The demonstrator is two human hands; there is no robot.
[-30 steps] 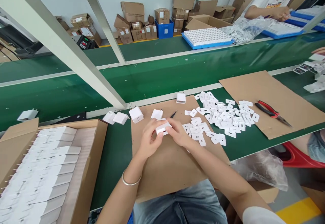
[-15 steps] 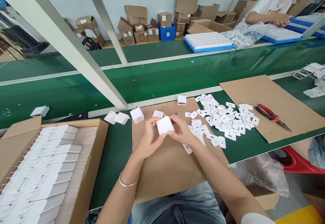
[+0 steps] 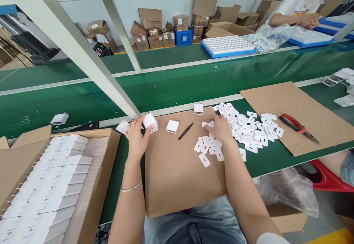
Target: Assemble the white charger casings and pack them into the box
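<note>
My left hand (image 3: 138, 137) is at the left edge of the cardboard sheet, thumb and fingers closed on a white charger (image 3: 149, 119). Under that charger shows another white block, partly covered. My right hand (image 3: 222, 129) reaches down at the sheet's right side, its fingertips closed on a small white slotted plate (image 3: 207, 124); they partly hide it. Several like plates (image 3: 205, 160) lie loose below it. Between my hands are another white charger (image 3: 172, 126) and black tweezers (image 3: 186, 131). A third charger (image 3: 198, 108) stands near the back edge.
At left, an open carton (image 3: 110, 163) holds rows of white chargers. A pile of white plates (image 3: 249, 129) lies right, beside red-handled pliers (image 3: 300, 128) on cardboard. A slanted metal post (image 3: 110, 85) rises at the back. Across the bench a person works near blue trays (image 3: 229, 46).
Both hands held a charger together over the cardboard's middle. They have parted: the left moved left with a charger, the right moved right to the plates. The tweezers now show in full.
</note>
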